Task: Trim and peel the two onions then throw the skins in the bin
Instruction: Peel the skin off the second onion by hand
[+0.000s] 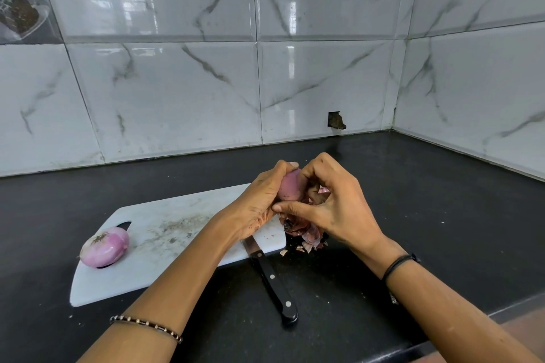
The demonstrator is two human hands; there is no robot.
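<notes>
Both forearms enter over the front edge of the countertop (442, 215). The left hand (259, 203) grips the second onion (290, 186) above the right end of the cutting board (165, 233); the right hand (339, 206) pinches loose skin (323, 190) on that onion. The knife (274, 283) crosses the board's front edge, its handle on the countertop. The peeled onion (104, 246) rests at the board's left end. Skin scraps (306, 234) lie at the board's front right corner.
</notes>
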